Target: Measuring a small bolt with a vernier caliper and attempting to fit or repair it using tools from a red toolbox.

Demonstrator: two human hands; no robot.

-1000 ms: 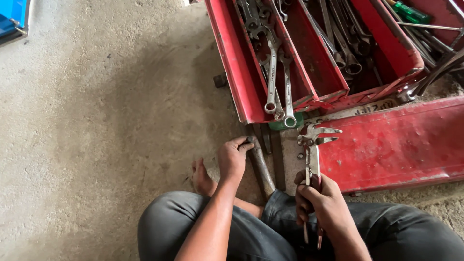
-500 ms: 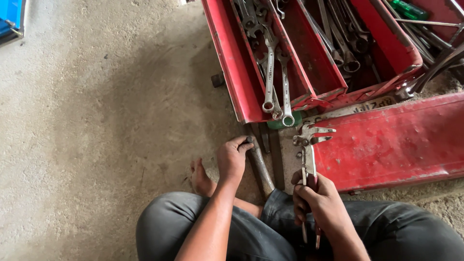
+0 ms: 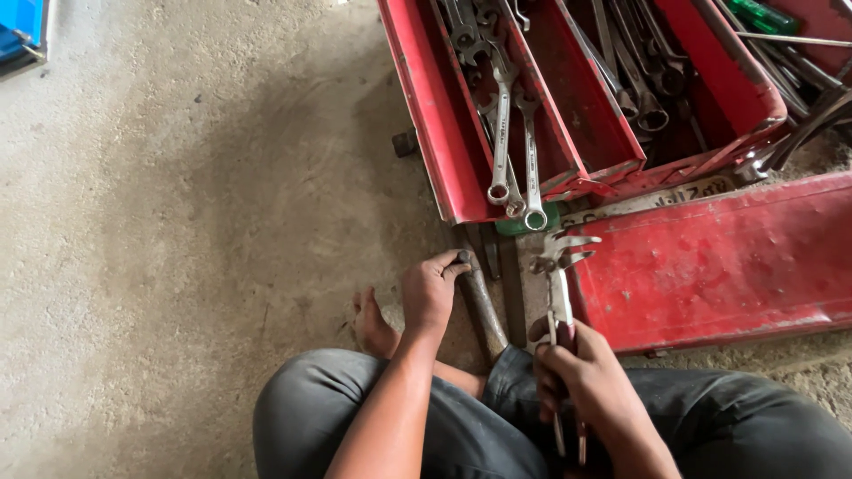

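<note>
Seen from above, looking down at a seated person's knees and two bare hands on a rough concrete floor. Far left, at the top corner: the edge of a blue box. Left of centre: a bare foot resting on the floor, just beside the left hand. Left hand curled down around the top end of a dark, rusty metal bar, fingers closed over it, thumb side toward the toolbox; bar running from the hand back toward the knee, lying on the floor. Just right of the bar: the right hand, wrapped shut around both handles of a pair of pliers, handles poking out below the fist. Pliers pointing up and away from the body, jaws spread apart and gripping nothing, tips close to the front edge of the toolbox. Above both hands: an open red metal toolbox with tiered trays, full of wrenches, two long ones hanging over the front lip, ring ends down. Under those ring ends: a small green object, partly hidden. Right: a flat, scuffed red lid lying beside the pliers. Top right corner: a green-handled screwdriver.
</note>
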